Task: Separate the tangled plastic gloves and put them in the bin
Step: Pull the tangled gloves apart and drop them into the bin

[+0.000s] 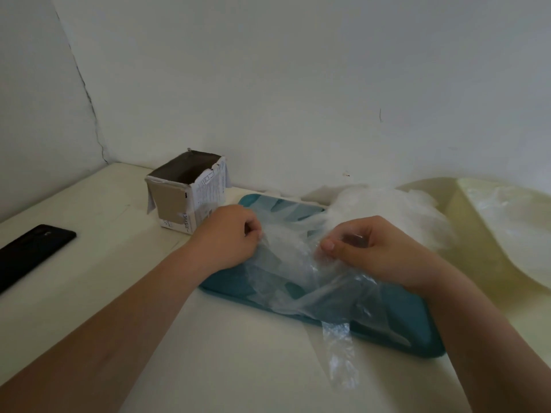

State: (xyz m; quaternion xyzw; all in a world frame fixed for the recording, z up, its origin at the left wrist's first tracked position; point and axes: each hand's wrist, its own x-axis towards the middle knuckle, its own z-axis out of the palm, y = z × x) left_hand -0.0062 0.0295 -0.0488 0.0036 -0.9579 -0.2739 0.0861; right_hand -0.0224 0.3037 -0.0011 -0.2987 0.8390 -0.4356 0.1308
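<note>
We see the tangled plastic gloves (pixel 298 272) lying on the teal tray (pixel 423 338) between our hands. Our left hand (pixel 229 236) pinches them at nine o'clock, our right hand (pixel 372 251) at three, fingers curled. The beige bin (pixel 483 251) sits beyond, at two o'clock.

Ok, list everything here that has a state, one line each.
left hand, pinching the gloves, fingers curled
right hand, pinching the gloves, fingers curled
gloves, tangled, stretched between both hands over the tray, one strip hanging past its near edge
tray, flat on the table, partly covered
pile, crumpled plastic behind the tray, untouched
bin, open, some plastic inside
box, upright, top torn open
phone, lying flat, untouched
</note>
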